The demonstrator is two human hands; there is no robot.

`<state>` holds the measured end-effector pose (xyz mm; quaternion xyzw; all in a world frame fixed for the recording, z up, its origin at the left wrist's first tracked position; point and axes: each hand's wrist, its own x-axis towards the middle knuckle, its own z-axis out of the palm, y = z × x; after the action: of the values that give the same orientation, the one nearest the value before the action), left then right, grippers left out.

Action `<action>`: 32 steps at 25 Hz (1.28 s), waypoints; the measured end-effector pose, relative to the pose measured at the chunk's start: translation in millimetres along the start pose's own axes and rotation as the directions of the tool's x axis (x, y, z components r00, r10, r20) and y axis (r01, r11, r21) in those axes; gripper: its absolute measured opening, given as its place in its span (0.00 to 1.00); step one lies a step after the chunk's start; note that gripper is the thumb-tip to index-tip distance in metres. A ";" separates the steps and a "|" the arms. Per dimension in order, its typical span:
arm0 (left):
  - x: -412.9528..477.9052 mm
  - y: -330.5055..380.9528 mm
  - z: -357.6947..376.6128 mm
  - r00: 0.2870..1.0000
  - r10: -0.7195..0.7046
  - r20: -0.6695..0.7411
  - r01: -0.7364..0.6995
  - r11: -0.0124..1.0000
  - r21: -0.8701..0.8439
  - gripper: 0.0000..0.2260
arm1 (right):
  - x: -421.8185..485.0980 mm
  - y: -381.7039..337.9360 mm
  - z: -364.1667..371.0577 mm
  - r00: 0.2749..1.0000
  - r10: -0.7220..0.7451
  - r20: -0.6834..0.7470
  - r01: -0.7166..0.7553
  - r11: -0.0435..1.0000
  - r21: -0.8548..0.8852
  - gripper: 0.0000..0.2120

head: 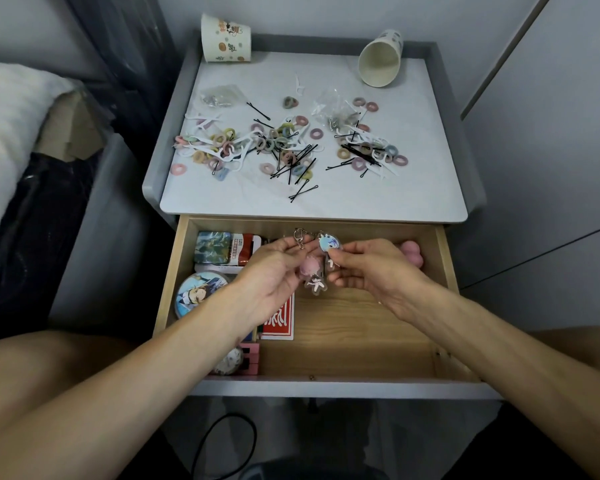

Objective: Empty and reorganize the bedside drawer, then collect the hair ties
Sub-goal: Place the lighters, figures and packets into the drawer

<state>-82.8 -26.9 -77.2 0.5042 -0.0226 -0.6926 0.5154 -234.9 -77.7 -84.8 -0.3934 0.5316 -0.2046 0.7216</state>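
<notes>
Nightstand [413, 188]: pale top with a raised grey rim, and the drawer [361, 327] is pulled fully out below it.

Drawer contents are packed along the left side. A rectangular tin [212, 247] and a red-and-white packet [245, 249] are seen at the back. A round tin [198, 294] sits in front of them, and a red card deck [279, 323] is partly hidden under the left wrist. A pink block [250, 358] lies at the front, and a pink lump [411, 256] is at the back right. The right half of the floor is bare wood.

Left hand [271, 271]: held over the back of the drawer. Thumb and fingers are pinched on a key ring [299, 235], from which a pink charm [314, 277] hangs.

Right hand [378, 268]: held just beside the left hand. Thumb and fingers are pinched on a blue charm [329, 243]. Whether the two charms are linked cannot be told.

Two paper cups are noted on the top. One [225, 39] is at the back left, and one [381, 58] is tipped over at the back right.

Hair ties [281, 140]: scattered in three loose heaps across the middle of the top. They are mixed with black hairpins [302, 168] and white floss picks [222, 147]. All are well apart from both hands, beyond the drawer's back edge. None is held.
</notes>
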 end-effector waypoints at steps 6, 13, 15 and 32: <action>12.4 -2.8 -10.8 0.997 0.020 -0.076 -0.014 0.996 0.084 0.09 | 2.2 20.3 20.1 1.000 0.022 0.015 -0.022 1.000 0.001 0.08; 43.0 25.7 -26.7 0.935 0.276 0.224 -0.210 -0.080 0.975 0.08 | 6.9 48.4 26.7 0.991 0.109 -0.082 -0.109 0.994 0.004 0.06; 47.1 26.9 -24.9 0.939 0.201 0.278 -0.224 -0.252 0.941 0.04 | 7.7 57.1 28.0 0.979 0.185 -0.089 -0.179 0.981 0.072 0.06; 68.3 5.5 -37.0 0.915 0.136 0.380 -0.287 -0.441 0.850 0.05 | 28.1 81.3 17.9 0.976 0.099 -0.193 -0.176 0.882 -0.438 0.04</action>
<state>-49.6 -61.8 -138.4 0.6543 -0.7081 -0.2654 -0.0061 -218.5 -42.1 -163.5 -0.4933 0.6488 -0.0554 0.5767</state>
